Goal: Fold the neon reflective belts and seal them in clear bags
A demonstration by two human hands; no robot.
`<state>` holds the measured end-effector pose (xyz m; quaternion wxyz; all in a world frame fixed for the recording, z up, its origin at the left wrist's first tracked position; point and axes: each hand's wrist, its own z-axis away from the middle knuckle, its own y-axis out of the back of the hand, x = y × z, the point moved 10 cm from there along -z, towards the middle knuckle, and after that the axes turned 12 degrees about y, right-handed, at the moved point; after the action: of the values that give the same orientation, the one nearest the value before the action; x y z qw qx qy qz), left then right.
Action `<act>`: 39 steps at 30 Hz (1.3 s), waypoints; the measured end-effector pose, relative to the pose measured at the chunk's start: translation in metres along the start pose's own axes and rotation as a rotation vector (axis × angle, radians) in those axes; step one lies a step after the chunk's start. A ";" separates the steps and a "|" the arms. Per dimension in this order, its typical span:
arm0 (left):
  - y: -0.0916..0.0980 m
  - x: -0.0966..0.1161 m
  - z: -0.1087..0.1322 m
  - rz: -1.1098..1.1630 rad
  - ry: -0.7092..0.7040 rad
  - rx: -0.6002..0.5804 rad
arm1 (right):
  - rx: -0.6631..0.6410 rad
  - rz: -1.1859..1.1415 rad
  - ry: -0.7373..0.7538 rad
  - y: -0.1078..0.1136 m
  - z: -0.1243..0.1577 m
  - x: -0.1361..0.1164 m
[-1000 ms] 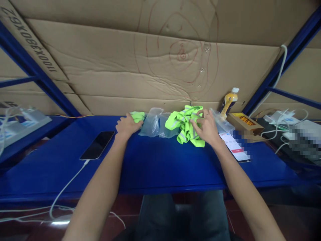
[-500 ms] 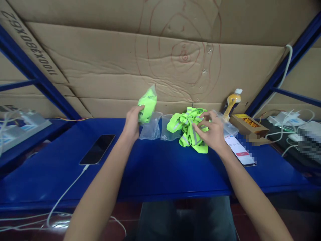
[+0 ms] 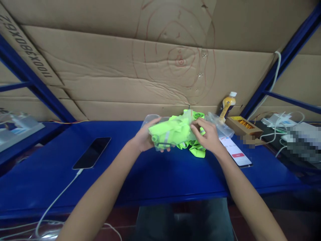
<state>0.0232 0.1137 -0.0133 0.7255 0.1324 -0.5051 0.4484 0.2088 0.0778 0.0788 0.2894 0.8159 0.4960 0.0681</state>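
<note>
One blue shelf carries two phones, a dark one left and a lit one right, and one heap of green straps. Above it, one bagged green bundle sits gripped between the left hand and right hand, both closed on it. One yellow bottle stands behind.

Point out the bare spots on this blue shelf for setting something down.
Bare blue shelf lies along the front edge, between the dark phone and the lit phone. The back is crowded: both hands hold a bagged green vest above loose vests, beside a box.
</note>
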 end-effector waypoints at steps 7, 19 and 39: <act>0.080 0.041 0.034 -0.042 -0.443 0.726 | -0.081 -0.526 -0.375 -0.046 0.019 0.028; -0.082 0.031 0.058 -1.263 -1.059 0.868 | -0.236 -1.142 -0.564 -0.096 0.035 0.010; 0.002 0.056 0.077 -0.504 -0.951 0.881 | 0.003 -0.858 -0.614 -0.068 0.029 0.037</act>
<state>-0.0207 0.0946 0.0687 0.3860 0.7097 -0.4929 0.3229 0.1863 0.1211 0.0114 0.4221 0.5223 0.6777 -0.2995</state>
